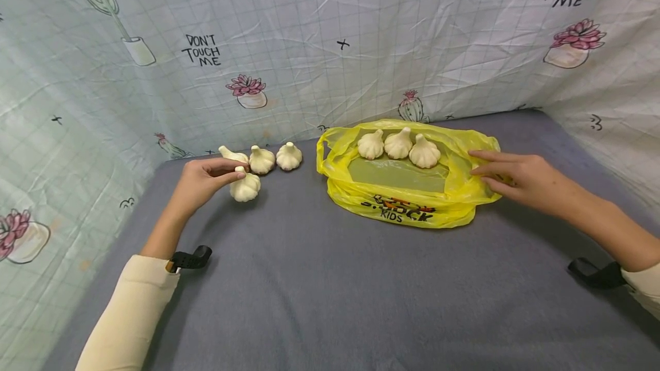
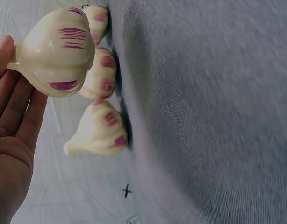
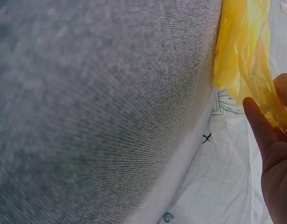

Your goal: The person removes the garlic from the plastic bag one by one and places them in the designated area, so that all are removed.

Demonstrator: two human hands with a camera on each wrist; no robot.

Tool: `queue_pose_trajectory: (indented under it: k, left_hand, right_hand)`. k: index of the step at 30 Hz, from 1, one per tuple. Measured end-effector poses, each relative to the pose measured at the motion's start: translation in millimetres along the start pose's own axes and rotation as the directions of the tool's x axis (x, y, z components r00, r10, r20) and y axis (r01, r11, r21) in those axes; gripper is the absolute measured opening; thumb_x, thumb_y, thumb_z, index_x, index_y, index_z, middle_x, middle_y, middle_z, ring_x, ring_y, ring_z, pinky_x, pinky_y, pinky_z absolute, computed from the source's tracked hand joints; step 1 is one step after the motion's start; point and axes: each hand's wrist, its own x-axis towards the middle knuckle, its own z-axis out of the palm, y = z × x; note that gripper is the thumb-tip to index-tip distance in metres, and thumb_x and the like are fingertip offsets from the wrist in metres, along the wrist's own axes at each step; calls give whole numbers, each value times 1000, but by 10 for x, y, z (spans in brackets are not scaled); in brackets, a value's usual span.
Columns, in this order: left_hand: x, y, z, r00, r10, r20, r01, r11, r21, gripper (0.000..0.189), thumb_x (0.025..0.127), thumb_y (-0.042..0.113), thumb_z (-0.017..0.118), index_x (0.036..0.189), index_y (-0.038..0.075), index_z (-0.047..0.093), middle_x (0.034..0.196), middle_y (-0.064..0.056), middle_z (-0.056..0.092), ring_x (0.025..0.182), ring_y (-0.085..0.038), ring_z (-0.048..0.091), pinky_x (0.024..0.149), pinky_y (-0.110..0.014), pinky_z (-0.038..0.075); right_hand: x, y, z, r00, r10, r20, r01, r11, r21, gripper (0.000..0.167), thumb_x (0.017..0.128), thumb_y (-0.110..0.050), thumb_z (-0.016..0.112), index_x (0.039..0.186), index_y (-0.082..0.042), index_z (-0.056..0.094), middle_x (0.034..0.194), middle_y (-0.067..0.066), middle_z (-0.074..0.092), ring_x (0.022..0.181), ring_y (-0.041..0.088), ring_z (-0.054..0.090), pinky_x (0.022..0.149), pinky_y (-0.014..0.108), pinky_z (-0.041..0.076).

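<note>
My left hand (image 1: 201,181) pinches a garlic bulb (image 1: 245,186) by its stem, holding it up off the grey cloth; purple streaks mark the bulb (image 2: 61,53) in the left wrist view. Just behind it stand three more bulbs in a row, among them the middle one (image 1: 261,160) and the right one (image 1: 289,156). A yellow plastic bag (image 1: 402,210) lies with its mouth spread, and three garlic bulbs (image 1: 399,143) sit inside along its far side. At the bag's right edge, my right hand (image 1: 531,181) grips the plastic (image 3: 248,60) between thumb and fingers.
Grey cloth (image 1: 309,291) covers the table. A white printed sheet (image 1: 309,44) hangs close behind the bulbs and bag, and along both sides. Each wrist wears a black camera mount, such as the left one (image 1: 192,257).
</note>
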Motion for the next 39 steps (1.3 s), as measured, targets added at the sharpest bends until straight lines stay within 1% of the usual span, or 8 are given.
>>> queue_pose_trajectory:
  k: [7,10,14,16,25,32,35,39]
  left_hand:
    - [-43,-70,-73,1000,5,-19,-4,999,46,33,90,37,79,114,14,79,105,5,78,96,0,71,80,-15,53]
    - [-58,-111,-90,1000,4,-28,-2,998,68,32,91,36,78,114,13,79,104,7,78,95,2,70,80,-14,53]
    - [-88,-146,-107,999,0,-33,2,998,70,33,91,35,78,114,12,79,103,7,78,95,2,70,79,-13,52]
    - [-102,-158,-117,999,-3,-36,5,998,66,33,91,35,78,115,12,79,104,7,78,95,2,70,80,-13,52]
    - [-131,-291,-114,999,-8,-32,10,999,45,29,93,23,77,117,6,77,109,-6,77,94,4,69,80,-12,52]
    - [-178,-256,-97,999,-6,-48,9,999,48,26,94,13,75,117,0,75,110,-15,76,93,6,67,78,-11,51]
    - [-181,-274,-93,998,-25,-52,28,998,53,25,95,14,74,117,2,75,112,-15,75,94,7,66,78,-10,51]
    - [-156,-377,-93,998,-38,-43,41,997,70,28,96,20,73,121,7,74,118,-12,74,97,8,65,80,-10,50]
  right_hand:
    - [12,-27,-43,997,78,0,-78,997,14,41,73,8,83,110,-10,79,134,16,65,58,-5,39,52,13,34]
    - [8,-18,-39,994,104,-14,-104,995,12,39,75,5,84,111,-10,79,142,0,61,56,-6,38,49,14,33]
    - [-2,6,-25,991,127,-33,-126,992,21,35,78,-1,85,112,-10,79,144,-27,46,55,-6,37,47,15,32]
    - [-1,14,-26,989,141,-34,-140,990,31,35,78,-2,85,112,-10,79,143,-29,45,56,-5,39,48,15,33]
    - [27,-4,-49,980,201,6,-201,978,60,38,76,-2,86,112,-13,80,134,2,67,56,-3,41,51,15,35]
    - [18,-2,-51,977,211,6,-211,975,74,38,76,-1,86,111,-13,80,134,4,67,56,-2,42,51,15,36]
    - [11,-1,-56,975,223,7,-223,972,71,37,77,-2,86,111,-14,80,135,2,67,57,-2,43,52,15,37]
    - [2,-1,-65,972,236,13,-237,968,80,36,78,-3,86,112,-14,80,135,0,66,57,-2,43,52,15,37]
